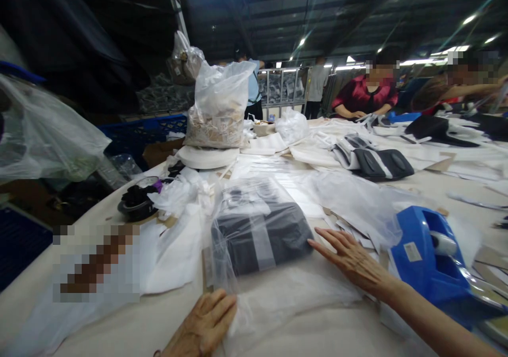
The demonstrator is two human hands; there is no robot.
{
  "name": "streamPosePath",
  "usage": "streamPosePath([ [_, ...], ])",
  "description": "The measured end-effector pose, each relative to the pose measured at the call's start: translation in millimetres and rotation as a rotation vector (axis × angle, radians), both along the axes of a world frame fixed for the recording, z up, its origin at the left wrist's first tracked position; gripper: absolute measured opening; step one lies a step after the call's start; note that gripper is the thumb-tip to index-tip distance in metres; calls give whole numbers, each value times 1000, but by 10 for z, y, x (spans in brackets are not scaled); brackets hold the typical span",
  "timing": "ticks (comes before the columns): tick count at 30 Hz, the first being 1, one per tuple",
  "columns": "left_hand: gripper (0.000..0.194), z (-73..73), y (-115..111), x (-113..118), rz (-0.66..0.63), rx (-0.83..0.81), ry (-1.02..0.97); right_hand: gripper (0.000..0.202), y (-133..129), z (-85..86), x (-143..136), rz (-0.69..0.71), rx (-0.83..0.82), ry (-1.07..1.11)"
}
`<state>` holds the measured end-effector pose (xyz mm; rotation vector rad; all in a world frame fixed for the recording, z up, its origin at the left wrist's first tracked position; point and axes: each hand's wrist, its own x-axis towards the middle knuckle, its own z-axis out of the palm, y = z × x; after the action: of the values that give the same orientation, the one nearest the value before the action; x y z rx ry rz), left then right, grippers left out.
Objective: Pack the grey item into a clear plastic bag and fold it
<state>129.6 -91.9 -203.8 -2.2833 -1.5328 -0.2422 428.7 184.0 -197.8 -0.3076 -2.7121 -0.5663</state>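
Dim workshop roofing with strip lights hangs over a long white table (pixel 130 325) strewn with paper and plastic. At its near edge lies a folded dark grey garment with a pale stripe, inside a clear plastic bag (pixel 260 235). The left hand (pixel 204 325) lies flat, fingers loosely spread, on the bag's near left corner, pinning the loose plastic to the table without gripping it. The right hand (pixel 353 262) is open too, fingers straight, with the fingertips touching the garment's right edge through the plastic. Just right of the bagged garment stands a blue plastic tape dispenser (pixel 426 262). Behind the garment, a tall clear sack of beige tags (pixel 218 106) sits on a white roll, and a black-and-white folded garment (pixel 375 161) lies behind and to its right. Beyond that, other people work at the table's far end.
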Motion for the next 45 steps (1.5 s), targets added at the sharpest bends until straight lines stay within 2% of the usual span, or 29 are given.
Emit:
streamPosePath([
  [3, 54, 81, 36, -58, -35, 55, 95, 57, 33, 26, -23, 105, 6, -56],
  [6, 57, 126, 87, -115, -75, -4, 119, 56, 50, 99, -53, 266, -4, -172],
  [10, 69, 122, 146, -163, -97, -93, 54, 46, -25, 249, -133, 369, -153, -281],
  [14, 72, 155, 159, -187, -65, -146, -30, 36, -154, 347, -186, 330, -527, -156],
  [17, 71, 177, 160, -198, -63, -134, -67, 33, -214, 305, -193, 175, -813, -23],
  [19, 70, 142, 171, -203, -86, -97, -81, 28, -242, 260, -197, 56, -944, 47],
  [22, 60, 12, 194, -202, -93, 50, -105, 30, -309, 248, -216, 26, -1031, 96],
  [25, 43, -95, 196, -191, -47, 196, -236, 34, -438, 292, -218, 34, -1033, 110],
  [27, 31, -85, 178, -180, 7, 197, -418, 33, -549, 304, -185, 33, -1022, 120],
  [30, 26, 43, 148, -163, 214, 38, -769, 27, -721, 265, -95, 20, -974, 183],
  [33, 36, 181, 142, -154, 413, -149, -1000, 51, -864, 187, -35, 43, -776, 312],
  [35, 39, 221, 145, -157, 455, -201, -1053, 50, -936, 137, -56, 73, -596, 399],
  [38, 38, 194, 140, -174, 441, -226, -1048, 43, -1004, 73, -173, 39, -407, 559],
  [40, 39, 151, 131, -190, 429, -211, -1034, 33, -1013, 41, -248, -2, -374, 657],
  [43, 39, 105, 117, -213, 428, -209, -1018, 11, -959, 20, -224, 1, -430, 699],
  [45, 38, 88, 110, -233, 411, -231, -1009, 10, -900, 29, -104, -40, -426, 720],
])
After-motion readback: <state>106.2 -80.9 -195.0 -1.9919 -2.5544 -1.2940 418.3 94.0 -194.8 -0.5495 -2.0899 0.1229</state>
